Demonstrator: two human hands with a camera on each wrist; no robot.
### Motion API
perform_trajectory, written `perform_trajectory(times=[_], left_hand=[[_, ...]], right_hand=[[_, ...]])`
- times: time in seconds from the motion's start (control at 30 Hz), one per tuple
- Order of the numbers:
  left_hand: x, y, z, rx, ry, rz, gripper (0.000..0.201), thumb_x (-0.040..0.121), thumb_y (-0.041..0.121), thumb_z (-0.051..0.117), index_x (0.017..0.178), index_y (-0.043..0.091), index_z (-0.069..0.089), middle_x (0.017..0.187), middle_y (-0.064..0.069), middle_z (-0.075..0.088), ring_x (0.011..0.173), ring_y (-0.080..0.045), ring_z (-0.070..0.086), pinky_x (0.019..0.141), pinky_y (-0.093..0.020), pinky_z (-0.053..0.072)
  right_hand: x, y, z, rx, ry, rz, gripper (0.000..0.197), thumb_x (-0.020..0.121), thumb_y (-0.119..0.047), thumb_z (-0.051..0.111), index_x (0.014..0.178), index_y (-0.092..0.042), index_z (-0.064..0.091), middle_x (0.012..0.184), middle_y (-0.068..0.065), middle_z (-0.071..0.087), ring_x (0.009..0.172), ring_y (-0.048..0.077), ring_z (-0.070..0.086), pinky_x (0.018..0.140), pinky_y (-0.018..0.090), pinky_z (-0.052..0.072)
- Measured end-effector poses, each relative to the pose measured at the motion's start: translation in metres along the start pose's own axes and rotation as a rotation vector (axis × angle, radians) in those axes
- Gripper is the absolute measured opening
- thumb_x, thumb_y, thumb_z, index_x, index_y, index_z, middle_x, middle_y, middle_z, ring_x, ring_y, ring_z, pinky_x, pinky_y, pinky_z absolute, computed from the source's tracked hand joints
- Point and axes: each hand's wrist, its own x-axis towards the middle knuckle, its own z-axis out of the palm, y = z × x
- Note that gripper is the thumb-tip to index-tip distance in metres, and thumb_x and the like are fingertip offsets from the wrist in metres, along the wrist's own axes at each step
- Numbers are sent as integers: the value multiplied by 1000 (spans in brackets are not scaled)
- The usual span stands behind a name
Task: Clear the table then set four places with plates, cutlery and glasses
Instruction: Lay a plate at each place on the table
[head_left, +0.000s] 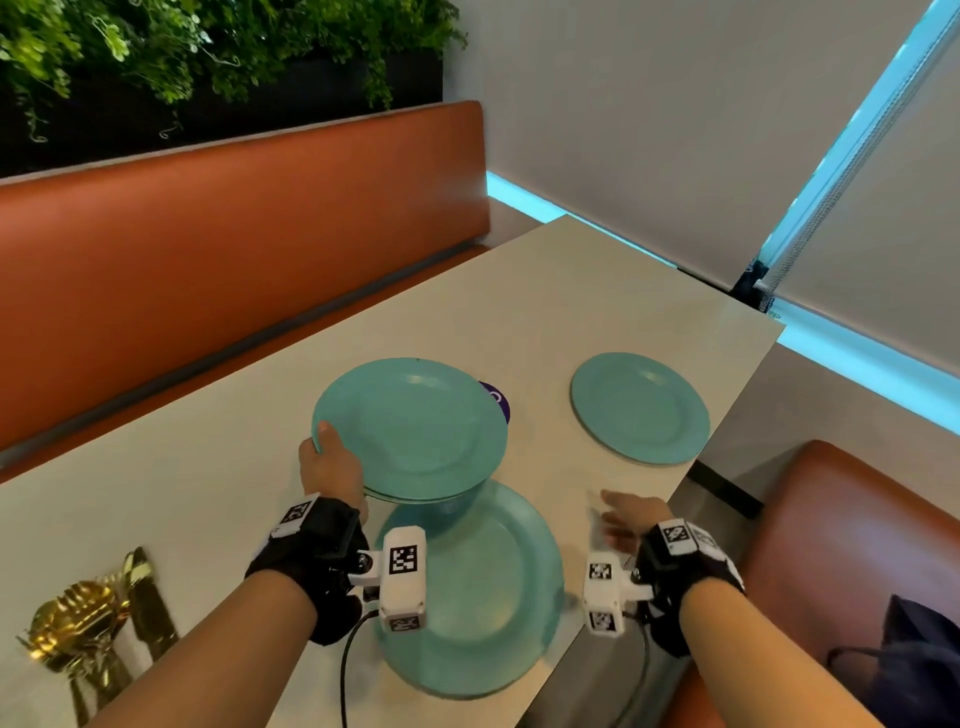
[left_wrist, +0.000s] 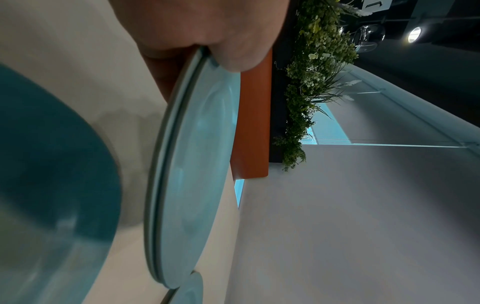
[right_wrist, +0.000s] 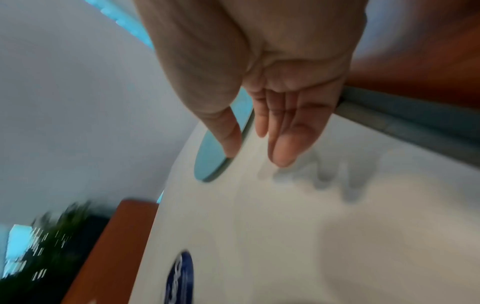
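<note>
Plates (head_left: 415, 431) pinched by left hand (head_left: 330, 467), right hand (head_left: 631, 519) flat

Left hand (head_left: 332, 465): forearm extended forward, a black strap and white tagged camera block at the wrist; thumb (head_left: 326, 434) lies on top of the rim of a stack of two plates (head_left: 415, 426), the fingers curl beneath it, out of sight. Right hand (head_left: 626, 519): forearm extended forward, wrist likewise strapped; palm turned inward, fingers (right_wrist: 283, 144) straight and close together, thumb apart from them, nothing between the fingertips. Motion blur softens its outline.
</note>
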Motion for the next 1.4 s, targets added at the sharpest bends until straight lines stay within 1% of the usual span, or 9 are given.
perform_trajectory(times=[0.17, 0.4, 0.53, 0.63, 0.77, 1.03, 1.17, 1.27, 1.4], left_hand=[[7, 2, 27, -39, 6, 1, 45, 101, 35, 33, 133, 4, 43, 133, -14, 52, 119, -32, 53, 98, -41, 45], [25, 7, 46, -47, 53, -1, 45, 101, 36, 33, 134, 6, 43, 134, -16, 52, 119, -32, 52, 98, -40, 45], [27, 7, 50, -44, 70, -14, 44, 101, 34, 33, 134, 7, 43, 134, -15, 51, 121, -33, 51, 98, -40, 45], [26, 4, 50, -34, 65, -17, 45, 102, 35, 32, 134, 6, 43, 134, -16, 52, 120, -33, 52, 97, -39, 45], [24, 2, 49, -30, 58, -17, 45, 101, 35, 33, 133, 5, 44, 133, -16, 53, 119, -33, 53, 96, -40, 45], [19, 6, 29, -38, 54, -16, 43, 100, 37, 35, 130, 7, 47, 130, -15, 55, 116, -32, 55, 93, -37, 46], [16, 9, 17, -39, 63, -7, 44, 101, 34, 34, 131, 5, 46, 131, -16, 54, 118, -32, 53, 88, -32, 43], [14, 11, 8, -32, 71, 0, 44, 101, 35, 33, 132, 5, 45, 132, -16, 54, 119, -32, 53, 87, -31, 43], [8, 13, -3, -39, 72, 0, 43, 102, 33, 33, 132, 5, 44, 132, -16, 53, 116, -32, 53, 86, -30, 42]], right_hand=[[46, -29, -13, 276, 67, 78, 14, 95, -18, 51, 96, -5, 54, 69, 11, 60, 44, 23, 58, 31, 19, 44], [72, -48, -22, 369, 61, 77, 48, 94, -8, 32, 142, -1, 36, 49, 12, 56, 34, 20, 47, 44, 19, 35], [72, -56, -17, 364, 93, 96, 40, 99, -2, 27, 136, 4, 42, 97, 22, 67, 44, 24, 53, 34, 14, 37], [81, -50, -3, 505, 104, 194, 28, 101, -6, 29, 94, -5, 57, 57, 15, 49, 22, 18, 39, 27, 19, 41], [82, -36, 6, 631, 34, 236, 34, 93, 2, 26, 64, -12, 36, 32, 6, 30, 20, 12, 26, 31, 13, 31], [67, -24, 5, 669, -1, 213, 37, 91, 7, 22, 61, -15, 23, 30, 3, 20, 21, 9, 20, 34, 11, 24], [55, -17, 6, 578, -10, 177, 35, 87, 9, 23, 62, -15, 26, 58, 0, 25, 27, 11, 28, 34, 14, 31], [52, -14, 7, 522, -8, 140, 32, 96, 3, 29, 69, -14, 34, 76, -3, 41, 56, 18, 46, 53, 29, 47], [48, -6, 13, 475, 40, 130, 31, 98, -3, 32, 68, -10, 32, 62, 2, 26, 35, 14, 31, 32, 15, 34]])
